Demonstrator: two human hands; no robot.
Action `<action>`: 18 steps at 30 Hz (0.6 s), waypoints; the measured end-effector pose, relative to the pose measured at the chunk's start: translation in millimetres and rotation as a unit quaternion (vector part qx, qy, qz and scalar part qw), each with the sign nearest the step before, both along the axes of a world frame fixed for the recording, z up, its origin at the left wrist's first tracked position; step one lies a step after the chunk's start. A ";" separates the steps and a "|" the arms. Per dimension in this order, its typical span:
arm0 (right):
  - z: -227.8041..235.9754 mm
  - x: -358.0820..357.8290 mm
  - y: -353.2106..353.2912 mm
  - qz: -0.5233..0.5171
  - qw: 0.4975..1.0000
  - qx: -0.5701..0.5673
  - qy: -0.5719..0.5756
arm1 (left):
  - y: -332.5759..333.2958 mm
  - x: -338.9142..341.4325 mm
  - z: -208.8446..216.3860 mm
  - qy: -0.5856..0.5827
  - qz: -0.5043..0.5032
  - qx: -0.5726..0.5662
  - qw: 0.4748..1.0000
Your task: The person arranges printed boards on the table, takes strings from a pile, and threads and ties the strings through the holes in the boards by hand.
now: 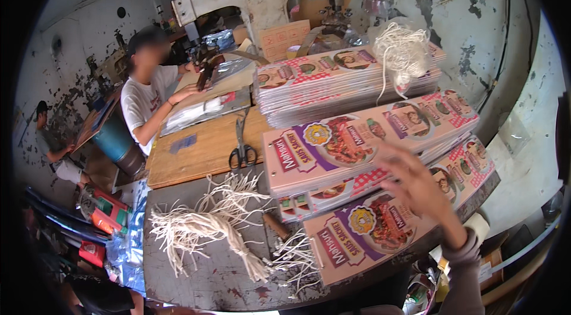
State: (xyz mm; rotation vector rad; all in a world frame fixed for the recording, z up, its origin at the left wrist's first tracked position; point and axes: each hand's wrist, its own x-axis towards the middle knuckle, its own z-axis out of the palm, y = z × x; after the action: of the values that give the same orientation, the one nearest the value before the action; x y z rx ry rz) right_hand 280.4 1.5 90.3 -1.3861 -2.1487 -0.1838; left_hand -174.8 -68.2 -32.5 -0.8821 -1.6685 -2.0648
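My right hand (416, 187) hovers over stacked printed sheets, its fingers spread and a little blurred, with nothing seen in its grasp. Nearest to it are a front pile of pink and purple printed sheets (351, 255) and a taller middle pile (333, 154) with the same food pictures. A third, plastic-wrapped pile (297, 101) stands behind, topped by a tangle of white cord (403, 47). On the dark table left of the piles lies a tied bunch of white strings (196, 229). Shorter strings (295, 261) and a brown wooden handle (276, 226) lie beside it. My left hand is out of view.
Black-handled scissors (241, 151) rest at the edge of a wooden board (205, 148). A co-worker in a white shirt (143, 92) works across the table, near a big pale metal machine (256, 0). Another person (56, 142) stands far left, beyond a blue drum (119, 139).
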 end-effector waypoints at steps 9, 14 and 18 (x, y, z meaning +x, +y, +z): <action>-23.5 29.8 52.2 -0.054 0.986 0.113 -0.110 | 83.9 109.7 81.8 0.322 -0.400 -0.162 0.842; -19.1 39.0 64.7 -0.008 0.992 0.122 -0.016 | 96.6 151.6 80.5 0.430 -0.563 -0.171 0.685; -11.0 54.9 64.4 -0.011 0.999 0.006 0.030 | 79.6 165.5 62.5 0.545 -0.617 -0.119 0.556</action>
State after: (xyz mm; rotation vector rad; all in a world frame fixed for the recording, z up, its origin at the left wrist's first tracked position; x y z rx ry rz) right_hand 335.3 65.8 79.3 -1.3909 -2.0811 -0.1609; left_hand -9.3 11.4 29.9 -3.1310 -0.4229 -0.8902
